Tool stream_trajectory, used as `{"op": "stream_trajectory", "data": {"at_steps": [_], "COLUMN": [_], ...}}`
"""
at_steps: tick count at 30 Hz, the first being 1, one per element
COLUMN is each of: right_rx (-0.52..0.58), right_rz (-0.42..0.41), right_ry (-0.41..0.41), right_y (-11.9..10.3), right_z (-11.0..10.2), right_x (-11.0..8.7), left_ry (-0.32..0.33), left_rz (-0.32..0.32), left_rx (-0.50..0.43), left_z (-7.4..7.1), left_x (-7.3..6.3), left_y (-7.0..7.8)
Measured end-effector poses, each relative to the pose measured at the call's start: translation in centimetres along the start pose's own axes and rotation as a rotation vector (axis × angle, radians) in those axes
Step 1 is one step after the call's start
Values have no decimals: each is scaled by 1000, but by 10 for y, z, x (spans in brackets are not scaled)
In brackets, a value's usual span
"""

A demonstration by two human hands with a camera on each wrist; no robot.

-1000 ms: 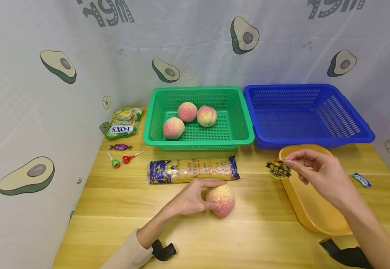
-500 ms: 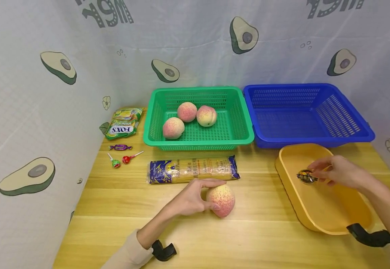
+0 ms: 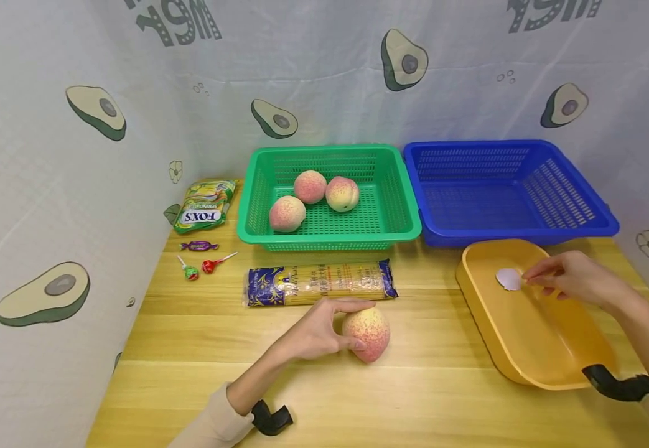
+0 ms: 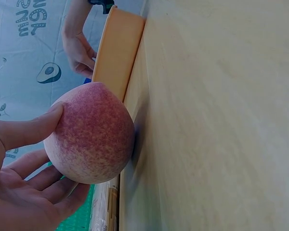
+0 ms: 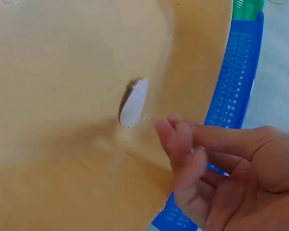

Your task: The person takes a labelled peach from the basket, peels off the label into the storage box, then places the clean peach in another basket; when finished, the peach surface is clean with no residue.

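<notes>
On the wooden table my left hand (image 3: 318,330) grips a pink and yellow peach (image 3: 368,336), thumb on the near side and fingers around the far side. The left wrist view shows the peach (image 4: 94,134) between thumb and fingers. Inside the yellow bin (image 3: 503,348), a small label (image 3: 508,279) shows its white back. My right hand (image 3: 578,277) is over the bin, its fingers loosely bent. In the right wrist view a gap separates the fingertips (image 5: 164,134) from the label (image 5: 135,103).
A green basket (image 3: 414,233) with 3 peaches stands at the back beside a blue basket (image 3: 526,235). A spaghetti pack (image 3: 324,283) lies before the green one. At left are a Fox's bag (image 3: 205,205), a purple-wrapped candy (image 3: 199,246) and two lollipops (image 3: 191,272).
My right hand has moved right over the yellow bin and let go of the label, which has turned from its dark printed face to white. The left hand has kept its grip on the peach.
</notes>
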State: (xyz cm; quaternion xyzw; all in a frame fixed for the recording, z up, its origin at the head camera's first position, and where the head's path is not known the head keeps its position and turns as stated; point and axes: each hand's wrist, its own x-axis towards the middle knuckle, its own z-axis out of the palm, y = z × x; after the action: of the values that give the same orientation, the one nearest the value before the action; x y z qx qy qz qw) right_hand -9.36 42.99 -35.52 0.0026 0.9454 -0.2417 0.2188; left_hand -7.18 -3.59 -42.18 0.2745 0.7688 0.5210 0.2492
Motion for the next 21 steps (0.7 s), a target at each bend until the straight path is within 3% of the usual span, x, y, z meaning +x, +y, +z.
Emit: {"op": "stream_trajectory", "data": {"at_steps": [3, 6, 12, 15, 17, 21], "right_rx": [-13, 7, 172, 223, 219, 322], "right_rz": [15, 3, -103, -145, -191, -259], "right_ry": [41, 132, 352, 433, 488, 473], "right_y": [5, 10, 23, 54, 89, 154], "right_z": [-3, -7, -24, -39, -49, -67], "right_x": [2, 0, -6, 3, 17, 44], "left_ry": [2, 2, -9, -11, -14, -20], "left_rz": [6, 8, 11, 6, 3, 1], "left_rx": [9, 16, 6, 9, 14, 26], "left_z": [1, 1, 0, -2, -3, -4], "left_x": [2, 3, 2, 1, 1, 0], "left_y": [0, 0, -1, -1, -1, -1]}}
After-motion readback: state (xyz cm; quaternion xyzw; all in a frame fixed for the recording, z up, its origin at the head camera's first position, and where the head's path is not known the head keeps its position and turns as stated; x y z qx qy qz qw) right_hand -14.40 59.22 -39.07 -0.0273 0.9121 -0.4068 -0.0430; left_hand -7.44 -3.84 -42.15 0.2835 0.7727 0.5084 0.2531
